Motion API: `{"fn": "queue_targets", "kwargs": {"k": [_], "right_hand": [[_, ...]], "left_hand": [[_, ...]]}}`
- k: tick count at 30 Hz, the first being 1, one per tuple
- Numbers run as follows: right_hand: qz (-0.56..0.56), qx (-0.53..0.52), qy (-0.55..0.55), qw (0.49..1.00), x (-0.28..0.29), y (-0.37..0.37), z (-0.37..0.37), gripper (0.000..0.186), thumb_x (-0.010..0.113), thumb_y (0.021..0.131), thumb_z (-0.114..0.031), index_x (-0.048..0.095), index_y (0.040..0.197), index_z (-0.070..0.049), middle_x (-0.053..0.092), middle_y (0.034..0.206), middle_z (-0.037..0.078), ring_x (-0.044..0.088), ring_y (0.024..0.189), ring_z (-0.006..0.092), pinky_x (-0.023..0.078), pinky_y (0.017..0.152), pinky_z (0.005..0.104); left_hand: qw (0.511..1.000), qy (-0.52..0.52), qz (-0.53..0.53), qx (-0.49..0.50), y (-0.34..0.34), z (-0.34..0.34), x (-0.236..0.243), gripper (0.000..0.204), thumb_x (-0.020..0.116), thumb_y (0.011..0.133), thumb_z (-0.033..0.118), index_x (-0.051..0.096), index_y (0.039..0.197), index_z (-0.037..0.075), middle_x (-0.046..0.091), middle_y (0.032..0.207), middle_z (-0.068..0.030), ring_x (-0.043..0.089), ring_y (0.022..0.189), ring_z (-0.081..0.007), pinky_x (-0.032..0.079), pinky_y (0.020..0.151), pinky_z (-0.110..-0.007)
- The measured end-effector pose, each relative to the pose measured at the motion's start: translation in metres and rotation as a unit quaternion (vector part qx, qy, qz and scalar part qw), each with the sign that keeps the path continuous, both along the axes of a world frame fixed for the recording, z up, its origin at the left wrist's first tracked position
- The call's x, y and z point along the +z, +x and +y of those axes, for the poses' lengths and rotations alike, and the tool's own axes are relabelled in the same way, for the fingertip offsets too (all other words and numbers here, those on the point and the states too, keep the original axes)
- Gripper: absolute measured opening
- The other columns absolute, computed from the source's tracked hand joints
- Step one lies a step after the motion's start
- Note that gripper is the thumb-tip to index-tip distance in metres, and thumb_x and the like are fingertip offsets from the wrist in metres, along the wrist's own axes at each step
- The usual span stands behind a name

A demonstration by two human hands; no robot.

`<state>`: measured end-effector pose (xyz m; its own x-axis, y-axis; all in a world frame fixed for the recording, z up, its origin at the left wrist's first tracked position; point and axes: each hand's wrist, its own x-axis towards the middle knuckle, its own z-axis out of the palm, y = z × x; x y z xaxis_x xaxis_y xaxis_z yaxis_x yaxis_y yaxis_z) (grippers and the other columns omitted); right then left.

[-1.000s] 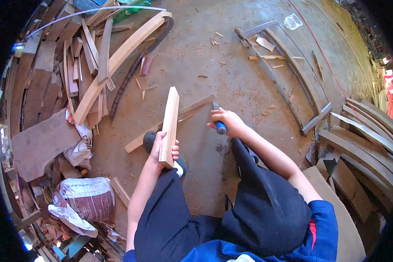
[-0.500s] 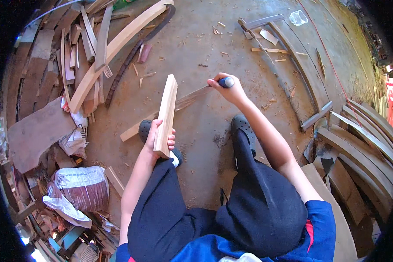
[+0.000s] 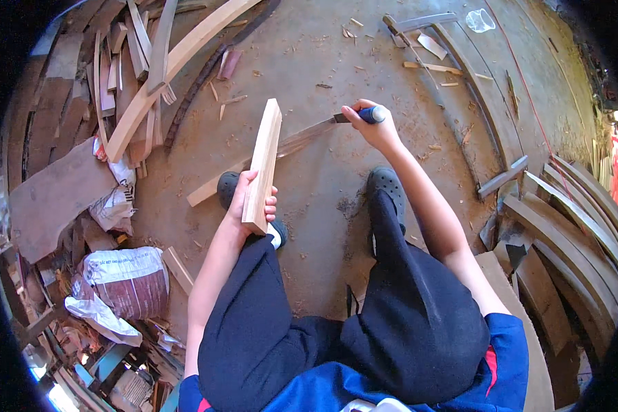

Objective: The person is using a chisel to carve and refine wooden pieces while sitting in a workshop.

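Observation:
My left hand [image 3: 244, 202] is wrapped round the lower part of a pale squared wooden block [image 3: 264, 165], which stands tilted with its near end just above my left knee. To its right, my right hand [image 3: 374, 130] is closed on the blue handle of a long-bladed hand tool [image 3: 306, 137]. Its blade slants down and left from a dark neck, toward the block and partly behind it. I cannot make out the blade's edge or whether it touches the block. A light wooden strip [image 3: 206, 193] lies on the floor by my left shoe.
Curved and straight timber [image 3: 165, 69] is heaped at the left, near a white and brown sack [image 3: 127, 281]. A frame saw [image 3: 463, 89] lies at the far right, with a clear plastic cup [image 3: 480, 21] beyond. Curved wooden pieces [image 3: 563, 240] are stacked at the right. Shavings dot the floor.
My right hand has shifted slightly up and right with the tool, showing more of its dark neck. The block has risen slightly in view, still in my left hand.

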<state>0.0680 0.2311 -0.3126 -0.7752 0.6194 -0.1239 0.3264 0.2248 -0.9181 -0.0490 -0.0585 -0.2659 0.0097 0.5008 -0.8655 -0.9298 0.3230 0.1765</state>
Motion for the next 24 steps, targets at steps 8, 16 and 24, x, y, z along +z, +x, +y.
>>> {"fn": "queue_targets", "kwargs": {"k": [8,16,24], "right_hand": [[-0.027,-0.019,0.0,0.999,0.0,0.001,-0.007,0.029,0.066,0.08,-0.032,0.062,0.078,-0.004,0.059,0.063,0.007,0.051,0.06,0.011,0.045,0.058,0.0274],[0.002,-0.003,0.06,0.998,-0.002,0.005,-0.018,0.026,0.065,0.082,-0.029,0.06,0.076,-0.004,0.056,0.061,0.004,0.049,0.057,0.0119,0.043,0.055,0.0269],[0.159,0.014,0.072,0.985,-0.019,-0.021,-0.007,0.028,0.064,0.082,-0.03,0.059,0.074,-0.003,0.06,0.065,0.005,0.056,0.062,0.0162,0.045,0.059,0.0285]], "left_hand": [[1.0,0.004,0.003,-0.004,0.001,-0.001,-0.002,0.062,0.047,0.074,0.063,0.045,0.088,0.003,0.042,0.065,-0.0027,0.043,0.049,-0.0131,0.041,0.045,-0.027],[1.0,-0.004,0.018,-0.006,0.002,0.001,0.001,0.062,0.048,0.073,0.064,0.045,0.089,0.003,0.043,0.065,-0.0026,0.043,0.049,-0.0126,0.041,0.045,-0.027],[1.0,-0.006,0.013,-0.004,0.002,0.001,0.0,0.063,0.049,0.073,0.064,0.045,0.09,0.003,0.042,0.066,-0.0029,0.043,0.05,-0.0128,0.041,0.045,-0.027]]}}
